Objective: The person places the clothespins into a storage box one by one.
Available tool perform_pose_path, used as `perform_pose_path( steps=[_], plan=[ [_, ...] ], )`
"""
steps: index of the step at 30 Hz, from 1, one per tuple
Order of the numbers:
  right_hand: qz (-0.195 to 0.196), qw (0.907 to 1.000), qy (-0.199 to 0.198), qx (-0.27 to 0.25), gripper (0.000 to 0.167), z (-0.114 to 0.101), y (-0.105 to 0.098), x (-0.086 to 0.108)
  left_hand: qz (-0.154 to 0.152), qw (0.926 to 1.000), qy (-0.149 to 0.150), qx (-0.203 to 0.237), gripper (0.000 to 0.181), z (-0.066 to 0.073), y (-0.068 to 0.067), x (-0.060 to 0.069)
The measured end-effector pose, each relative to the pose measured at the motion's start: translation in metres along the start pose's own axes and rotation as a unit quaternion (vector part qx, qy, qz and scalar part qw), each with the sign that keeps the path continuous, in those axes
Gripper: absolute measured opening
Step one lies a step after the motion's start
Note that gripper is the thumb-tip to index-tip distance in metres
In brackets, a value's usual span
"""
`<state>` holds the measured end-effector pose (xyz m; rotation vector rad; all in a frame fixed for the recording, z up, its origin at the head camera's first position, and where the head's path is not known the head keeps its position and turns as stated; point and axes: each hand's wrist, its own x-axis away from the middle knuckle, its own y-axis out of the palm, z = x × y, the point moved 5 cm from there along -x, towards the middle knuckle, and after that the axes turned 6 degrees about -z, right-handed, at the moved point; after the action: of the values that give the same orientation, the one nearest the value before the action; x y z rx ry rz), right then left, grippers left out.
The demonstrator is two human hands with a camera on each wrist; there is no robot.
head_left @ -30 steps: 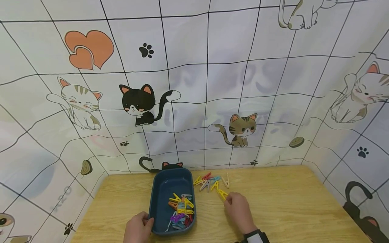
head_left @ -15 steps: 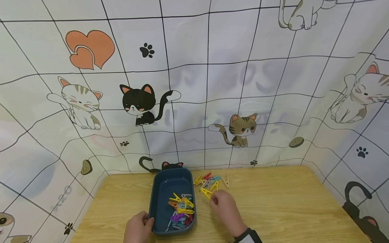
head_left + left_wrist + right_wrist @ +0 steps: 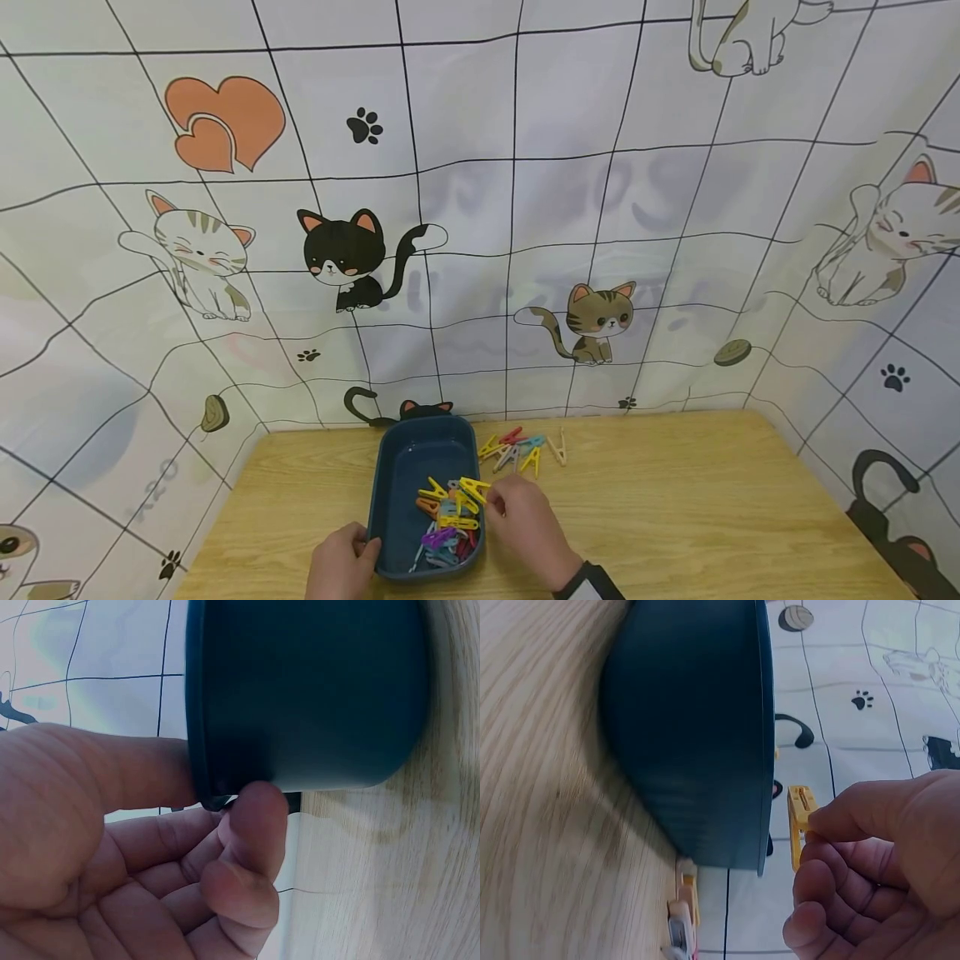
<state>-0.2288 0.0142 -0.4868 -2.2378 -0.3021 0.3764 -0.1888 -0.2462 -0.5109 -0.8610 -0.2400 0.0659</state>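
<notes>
A dark blue plastic tray stands on the table, with several coloured clothespins heaped in its near right part. My left hand grips the tray's near left rim between thumb and fingers, as the left wrist view shows too. Between thumb and forefinger my right hand pinches a yellow clothespin. In the head view that clothespin hangs at the tray's right rim, its far end over the pile; the right wrist view has it just above the rim.
Several loose clothespins, yellow, red, blue, grey and pale, lie on the wooden table right of the tray's far end. Behind the table rises a white wall covering with a grid and cartoon cats.
My right hand has moved left with the yellow clothespin, from beside the loose clothespins to the tray's right rim. The left hand and tray have stayed in place.
</notes>
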Motion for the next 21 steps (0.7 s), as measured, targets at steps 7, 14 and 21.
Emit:
perform_pose_path(
  steps=[7, 14, 21],
  plan=[
    [-0.029, 0.9990, -0.034, -0.009, 0.014, -0.017, 0.008, -0.005, -0.004, 1.0000, -0.009, 0.000, 0.013, 0.000, 0.000, 0.000],
    [-0.053, 0.9965, -0.064, 0.007, 0.009, -0.028, 0.015, -0.009, -0.003, 1.0000, -0.002, -0.003, 0.013, 0.000, 0.001, -0.001],
    [-0.076, 0.9945, -0.071, -0.012, 0.009, -0.028, 0.021, -0.009, -0.003, 1.0000, 0.002, -0.001, 0.014, -0.001, 0.000, 0.000]
  ],
)
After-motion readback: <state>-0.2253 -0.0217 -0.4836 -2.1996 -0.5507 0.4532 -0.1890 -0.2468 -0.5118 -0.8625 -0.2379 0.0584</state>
